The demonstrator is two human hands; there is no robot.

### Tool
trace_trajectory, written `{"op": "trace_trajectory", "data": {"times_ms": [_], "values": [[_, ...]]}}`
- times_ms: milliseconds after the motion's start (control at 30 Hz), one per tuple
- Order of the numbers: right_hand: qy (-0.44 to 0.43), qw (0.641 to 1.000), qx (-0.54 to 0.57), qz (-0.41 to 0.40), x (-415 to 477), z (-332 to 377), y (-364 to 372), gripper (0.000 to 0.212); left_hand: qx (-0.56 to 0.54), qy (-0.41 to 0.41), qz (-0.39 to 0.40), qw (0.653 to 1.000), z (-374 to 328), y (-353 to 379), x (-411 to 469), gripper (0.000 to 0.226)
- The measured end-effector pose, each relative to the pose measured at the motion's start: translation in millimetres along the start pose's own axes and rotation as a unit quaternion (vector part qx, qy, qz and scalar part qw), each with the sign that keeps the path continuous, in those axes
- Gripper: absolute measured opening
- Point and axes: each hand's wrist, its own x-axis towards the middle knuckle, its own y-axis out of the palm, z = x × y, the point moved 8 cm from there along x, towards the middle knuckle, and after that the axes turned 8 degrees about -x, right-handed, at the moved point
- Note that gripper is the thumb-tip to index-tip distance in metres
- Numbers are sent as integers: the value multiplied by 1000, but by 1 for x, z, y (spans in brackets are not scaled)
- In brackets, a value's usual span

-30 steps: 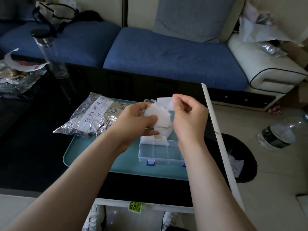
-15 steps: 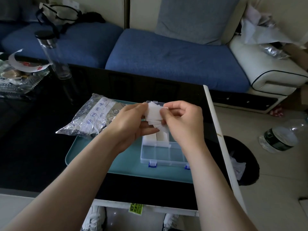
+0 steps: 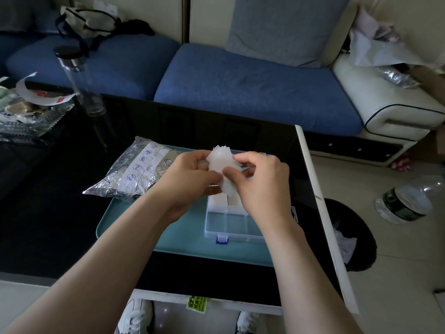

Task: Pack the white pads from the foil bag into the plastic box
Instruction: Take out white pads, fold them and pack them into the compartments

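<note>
Above the plastic box (image 3: 231, 227), both curled hands pinch white pads (image 3: 220, 162).

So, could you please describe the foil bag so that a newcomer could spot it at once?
On the black table lies a teal tray. The foil bag rests on the tray's far left corner, left of the clear plastic box. Its crinkled silver skin and white strip of blue icons set it apart.
</note>
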Motion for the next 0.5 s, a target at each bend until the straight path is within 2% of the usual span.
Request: {"op": "trace_trajectory", "data": {"times_ms": [267,367,500], "values": [[52,996,42,-65,3,-5,-12,13,-68,5,-1,998,0,5,2,27],[85,990,112,-27,5,-11,-4,10,-72,12,-6,997,-1,5,4,25],[99,983,150,32,5,-13,8,10,-69,11,-13,997,1,4,7,25]]}}
